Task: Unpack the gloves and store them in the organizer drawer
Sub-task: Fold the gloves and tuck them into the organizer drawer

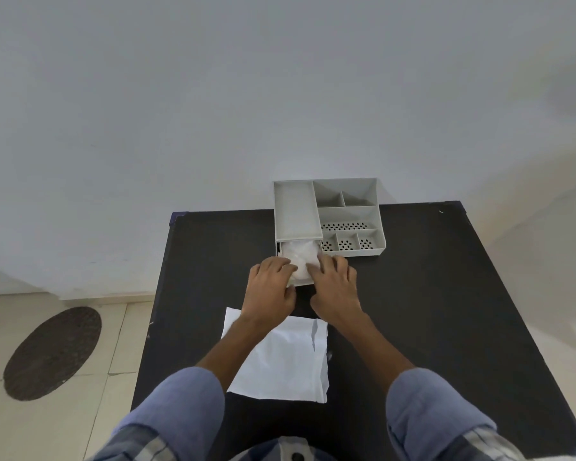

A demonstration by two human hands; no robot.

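Observation:
A grey desk organizer [346, 211] stands at the back of the black table [446, 311]. Its drawer [305, 282] is pulled out toward me at the lower left. A bundle of white gloves [300, 257] lies inside the drawer. My left hand [270, 287] rests on the drawer's left front corner, fingers touching the gloves. My right hand [335, 284] presses on the gloves from the right, fingers spread. The empty white wrapper [286, 357] lies flat on the table under my forearms.
The organizer's top has several compartments, some with perforated floors [345, 242]. A white wall rises behind the table. On the tiled floor to the left lies a dark oval mat [52, 352].

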